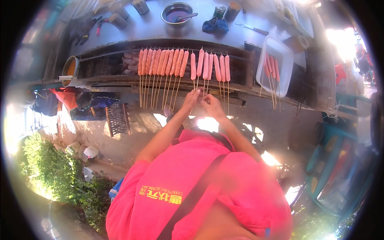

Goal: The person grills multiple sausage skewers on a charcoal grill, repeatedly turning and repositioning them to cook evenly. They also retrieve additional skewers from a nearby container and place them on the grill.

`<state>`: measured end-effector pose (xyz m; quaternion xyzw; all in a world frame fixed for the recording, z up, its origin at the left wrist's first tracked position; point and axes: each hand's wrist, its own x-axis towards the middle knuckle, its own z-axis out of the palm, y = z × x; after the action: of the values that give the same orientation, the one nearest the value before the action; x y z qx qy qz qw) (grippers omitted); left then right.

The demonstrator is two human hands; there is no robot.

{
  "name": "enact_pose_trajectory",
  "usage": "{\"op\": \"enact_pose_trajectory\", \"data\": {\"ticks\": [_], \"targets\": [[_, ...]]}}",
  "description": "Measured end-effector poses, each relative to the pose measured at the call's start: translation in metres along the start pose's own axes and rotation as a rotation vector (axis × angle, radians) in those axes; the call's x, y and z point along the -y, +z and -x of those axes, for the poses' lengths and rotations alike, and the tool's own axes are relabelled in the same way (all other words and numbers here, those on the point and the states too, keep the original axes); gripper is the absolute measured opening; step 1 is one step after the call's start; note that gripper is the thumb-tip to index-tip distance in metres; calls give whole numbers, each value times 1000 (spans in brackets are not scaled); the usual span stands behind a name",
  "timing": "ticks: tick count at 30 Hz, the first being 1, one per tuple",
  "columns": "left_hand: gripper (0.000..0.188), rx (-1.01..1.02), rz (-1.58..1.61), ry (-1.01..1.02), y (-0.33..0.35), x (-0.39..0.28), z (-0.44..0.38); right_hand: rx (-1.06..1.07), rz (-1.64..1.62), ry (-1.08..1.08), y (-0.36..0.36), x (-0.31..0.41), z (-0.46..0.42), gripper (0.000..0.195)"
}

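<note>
Skewered pink sausages [200, 63] lie side by side across a long metal grill trough [240, 67], their wooden sticks pointing towards me. The group on the left [160, 62] is more orange and scored. My left hand [191, 99] pinches the stick of a sausage near the middle of the row. Close to its right, my right hand [213, 105] has its fingertips curled at a neighbouring stick; the contact is partly hidden by the fingers. To the right, more skewered sausages [272, 67] rest in a white plastic tray [288, 72].
On the metal counter [144, 28] behind the grill are a bowl of dark sauce [177, 13] with a spoon, cans [232, 11], a blue cloth [215, 25], a knife [252, 28] and red-handled pliers [99, 26]. A pot of orange liquid [70, 71] stands at the left end.
</note>
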<state>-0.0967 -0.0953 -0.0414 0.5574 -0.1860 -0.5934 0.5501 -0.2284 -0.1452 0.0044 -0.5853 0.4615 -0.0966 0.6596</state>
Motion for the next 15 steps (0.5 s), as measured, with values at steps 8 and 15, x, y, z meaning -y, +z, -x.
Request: {"op": "enact_pose_trajectory", "data": {"ticks": [8,15], "targets": [[38,-15,-49,-12,-3,3,1,-54,21,36,-1,8,6,12],[38,19,-63,-2,-9,-2,-1,-89,245,-28,-4,20,9,19]]}}
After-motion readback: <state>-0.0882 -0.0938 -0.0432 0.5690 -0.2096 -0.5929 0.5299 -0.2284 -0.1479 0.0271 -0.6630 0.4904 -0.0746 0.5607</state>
